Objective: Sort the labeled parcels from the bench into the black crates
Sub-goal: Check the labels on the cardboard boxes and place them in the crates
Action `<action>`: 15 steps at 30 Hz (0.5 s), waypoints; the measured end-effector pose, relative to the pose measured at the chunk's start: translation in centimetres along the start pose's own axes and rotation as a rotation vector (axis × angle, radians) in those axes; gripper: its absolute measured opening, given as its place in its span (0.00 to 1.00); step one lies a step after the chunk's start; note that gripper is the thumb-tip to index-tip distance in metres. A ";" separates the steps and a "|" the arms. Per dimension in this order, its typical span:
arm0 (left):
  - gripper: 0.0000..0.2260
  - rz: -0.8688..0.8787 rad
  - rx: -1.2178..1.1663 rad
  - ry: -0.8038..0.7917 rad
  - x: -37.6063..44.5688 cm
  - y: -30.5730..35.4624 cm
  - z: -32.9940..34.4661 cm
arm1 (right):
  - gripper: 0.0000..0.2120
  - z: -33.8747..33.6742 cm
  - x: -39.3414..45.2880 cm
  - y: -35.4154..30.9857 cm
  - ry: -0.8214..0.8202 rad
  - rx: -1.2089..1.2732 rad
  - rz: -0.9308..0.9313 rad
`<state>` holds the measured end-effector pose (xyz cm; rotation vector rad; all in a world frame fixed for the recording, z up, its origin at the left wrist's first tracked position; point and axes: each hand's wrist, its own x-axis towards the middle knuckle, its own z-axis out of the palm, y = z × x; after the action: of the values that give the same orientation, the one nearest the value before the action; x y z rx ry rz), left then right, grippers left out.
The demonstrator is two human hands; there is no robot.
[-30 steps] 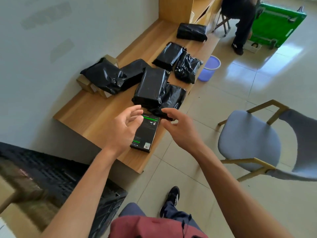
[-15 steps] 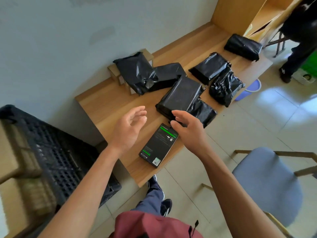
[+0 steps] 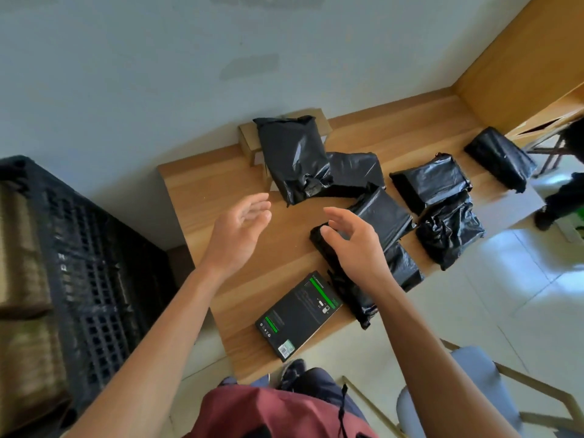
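Several parcels wrapped in black plastic lie on the wooden bench (image 3: 202,191). My right hand (image 3: 354,245) hovers with spread fingers over the near end of a flat black parcel (image 3: 384,216), fingertips close to its corner; contact is unclear. My left hand (image 3: 237,232) is held open above bare bench, palm turned right, holding nothing. A black box with green print (image 3: 298,314) lies near the bench's front edge, below both hands. A bulky black parcel (image 3: 294,156) rests on a cardboard box at the back. A black crate (image 3: 91,279) stands on the left.
More black parcels (image 3: 431,181) (image 3: 448,230) (image 3: 501,158) lie further right on the bench. A grey chair (image 3: 467,390) stands at the lower right. Cardboard boxes (image 3: 19,248) sit in the crate. A person's legs (image 3: 562,197) are at the right edge.
The view has swung left and closer to the bench. Both hands have moved up past the green-printed box, the right one now over the flat black parcel.
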<state>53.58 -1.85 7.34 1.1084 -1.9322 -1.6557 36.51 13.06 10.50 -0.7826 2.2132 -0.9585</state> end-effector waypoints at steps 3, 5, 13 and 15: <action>0.16 -0.024 0.005 0.013 1.3 -0.3 -0.5 | 0.18 0.8 2.3 -0.3 -0.048 -0.025 0.007; 0.17 -0.043 0.008 0.022 2.2 -0.7 -0.6 | 0.17 1.7 3.8 -0.3 -0.092 -0.021 0.010; 0.17 -0.180 0.077 0.100 5.0 -2.8 0.0 | 0.21 6.4 9.5 1.5 -0.337 -0.077 0.026; 0.18 -0.229 0.080 0.134 5.5 -2.9 0.2 | 0.24 7.6 11.2 1.6 -0.400 -0.069 0.010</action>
<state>50.95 -5.80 3.34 1.4805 -1.8585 -1.5810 34.18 2.77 1.83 -0.9060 1.9056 -0.6547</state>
